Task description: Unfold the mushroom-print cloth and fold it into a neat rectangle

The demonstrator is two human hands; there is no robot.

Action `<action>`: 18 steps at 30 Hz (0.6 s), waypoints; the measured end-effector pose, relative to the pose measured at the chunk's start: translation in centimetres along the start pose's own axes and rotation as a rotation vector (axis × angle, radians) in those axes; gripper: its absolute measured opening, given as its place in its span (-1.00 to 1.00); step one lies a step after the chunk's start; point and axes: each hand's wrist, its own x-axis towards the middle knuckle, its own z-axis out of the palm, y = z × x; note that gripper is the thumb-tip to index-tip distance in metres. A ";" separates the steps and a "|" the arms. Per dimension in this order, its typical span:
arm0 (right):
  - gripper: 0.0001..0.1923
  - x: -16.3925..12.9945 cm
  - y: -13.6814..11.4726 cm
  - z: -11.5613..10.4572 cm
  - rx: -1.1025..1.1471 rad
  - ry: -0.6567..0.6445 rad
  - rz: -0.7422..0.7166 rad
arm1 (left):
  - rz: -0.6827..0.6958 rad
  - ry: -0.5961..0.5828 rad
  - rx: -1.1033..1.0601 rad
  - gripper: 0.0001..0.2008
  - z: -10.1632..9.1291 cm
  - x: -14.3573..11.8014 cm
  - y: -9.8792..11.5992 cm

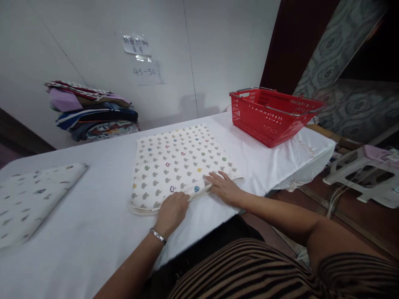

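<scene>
- Lying at the left edge of the frame, a folded spotted cloth (37, 195).
- Stacked textiles (96, 114), upper left.
- Mushroom-print cloth (177, 153), folded in layers, mid-frame on the white tablecloth (93, 224).
- Left hand (173, 211), lower centre: fingers together at the cloth's near edge; thumb hidden, so cannot tell whether it pinches.
- Right hand (225, 189): fingers spread over that edge. Squaring the layers seems in hand; the next move likely calls for even hold across them.
- Red shopping basket (271, 124), upper right.
</scene>
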 end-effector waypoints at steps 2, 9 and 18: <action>-0.81 -0.1 0.0 0.1 -0.018 -0.001 0.052 | 0.006 0.000 -0.007 -0.88 -0.1 0.0 0.0; -0.82 -0.8 0.9 -0.5 -0.020 -0.010 0.010 | 0.024 0.015 -0.010 -0.88 -0.1 -0.1 0.0; -0.81 -2.0 1.6 0.1 -0.077 0.019 0.124 | 0.056 0.043 -0.014 -0.86 0.0 0.1 0.1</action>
